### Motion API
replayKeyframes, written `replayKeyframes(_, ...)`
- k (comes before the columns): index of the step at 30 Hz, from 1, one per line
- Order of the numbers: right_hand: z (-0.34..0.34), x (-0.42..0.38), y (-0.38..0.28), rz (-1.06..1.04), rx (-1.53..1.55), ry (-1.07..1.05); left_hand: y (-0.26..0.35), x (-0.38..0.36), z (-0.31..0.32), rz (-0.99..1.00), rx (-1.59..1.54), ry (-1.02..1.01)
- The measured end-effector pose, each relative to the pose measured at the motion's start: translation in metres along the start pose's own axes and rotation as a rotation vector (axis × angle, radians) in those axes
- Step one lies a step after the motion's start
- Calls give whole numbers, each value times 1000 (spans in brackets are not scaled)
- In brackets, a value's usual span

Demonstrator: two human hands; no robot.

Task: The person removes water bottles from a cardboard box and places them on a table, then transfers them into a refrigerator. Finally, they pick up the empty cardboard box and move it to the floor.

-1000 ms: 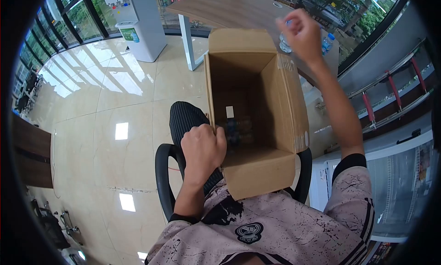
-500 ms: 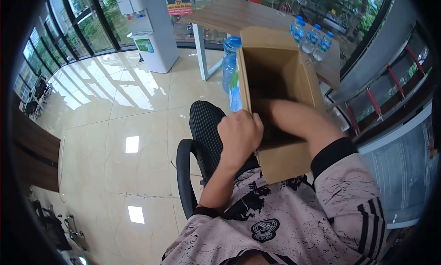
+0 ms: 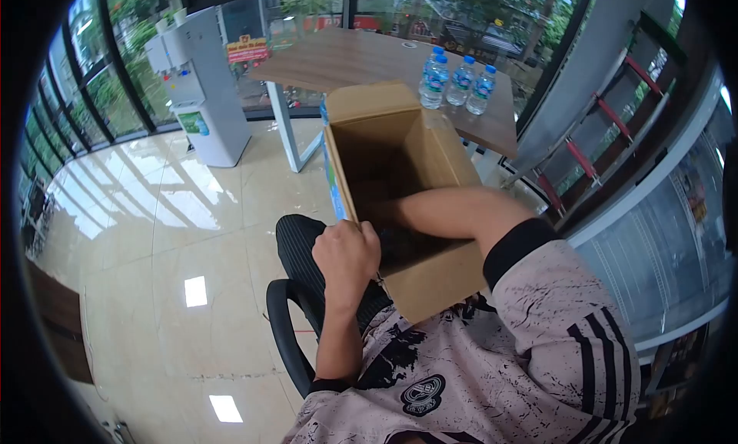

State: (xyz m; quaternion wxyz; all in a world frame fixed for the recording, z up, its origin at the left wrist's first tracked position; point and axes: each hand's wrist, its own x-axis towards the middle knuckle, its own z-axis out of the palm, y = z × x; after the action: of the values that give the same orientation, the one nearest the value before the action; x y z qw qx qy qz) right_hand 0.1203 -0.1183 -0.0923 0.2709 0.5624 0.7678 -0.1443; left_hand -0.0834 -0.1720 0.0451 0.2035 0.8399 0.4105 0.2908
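A cardboard box with its top flaps folded out rests tilted against my lap, its opening towards me. My left hand is closed over the box's left wall near the rim, thumb on the inner side. My right arm reaches over the right wall deep into the box. The right hand lies in shadow there, so its fingers and anything in them are hidden. Something faintly shiny shows low inside the box, too dark to name.
Several water bottles with blue caps stand on the wooden table beyond the box. A water dispenser stands at the far left. To the right leans a ladder with red rungs. A black chair armrest is at my left.
The view has shifted, so the box and table appear further left and lower. My left hand still grips the wall, and my right arm stays inside. Large blue bottles behind the box are now hidden.
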Motion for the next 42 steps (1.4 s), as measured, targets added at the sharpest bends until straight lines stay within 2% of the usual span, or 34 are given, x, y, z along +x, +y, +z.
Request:
replayKeyframes(4, -79, -49, -16, -101, -89, -102, 13, 6, -2, -12, 33, -57)
replayKeyframes(6, -115, -85, -17, -132, -55, -41, 13, 7, 0, -21, 49, -71)
replayKeyframes(7, -125, -103, -14, -148, -10, 50, 8, 6, 2, 2, 94, -14)
replayKeyframes(8, -127, -119, -3, -151, 86, 235, 3, 6, 2, 23, 137, 44)
replayKeyframes(9, -128, -135, 7, -168, 178, 420, -1, 6, 2, 20, 136, 39)
replayKeyframes(11, -147, -182, 21, -307, 357, 656, -8, 5, 2, 49, 120, 38)
replayKeyframes(12, -157, -207, 26, -250, 410, 737, -6, 2, 2, 86, 117, 92)
replayKeyframes(15, -176, -273, 44, -40, 544, 1030, 4, -3, -2, 59, 70, 46)
replayKeyframes(17, -170, -294, 73, -52, 727, 1317, 4, -9, -3, 66, 82, 58)
replayKeyframes(18, -168, -302, 84, -56, 720, 1322, 4, -10, -4, 78, 92, 69)
replayKeyframes(20, -161, -312, 103, 226, 981, 1517, 4, -15, -6, 55, 50, 44)
replayKeyframes(21, -156, -314, 115, 223, 976, 1523, 4, -17, -7, 30, 7, 13)
replayKeyframes(23, -143, -309, 142, 598, 850, 1466, 5, -20, -7, 39, 20, 20)
replayKeyframes(24, -134, -303, 156, 703, 753, 1444, 5, -20, -6, 45, 33, 17)
replayKeyframes(25, -124, -295, 170, 705, 752, 1451, 4, -20, -7, 52, 34, 20)
replayKeyframes(27, -102, -278, 198, 1068, 376, 1243, 3, -19, -6, 30, 29, -7)
replayKeyframes(31, -65, -250, 231, 1052, 362, 1218, -3, -21, -2, 84, 40, 71)
replayKeyframes(36, -44, -223, 252, 1232, 504, 1146, 1, -25, -3, 17, 36, -19)
replayKeyframes(42, -45, -213, 267, 1131, 592, 1099, 1, -16, 2, 12, 62, -31)
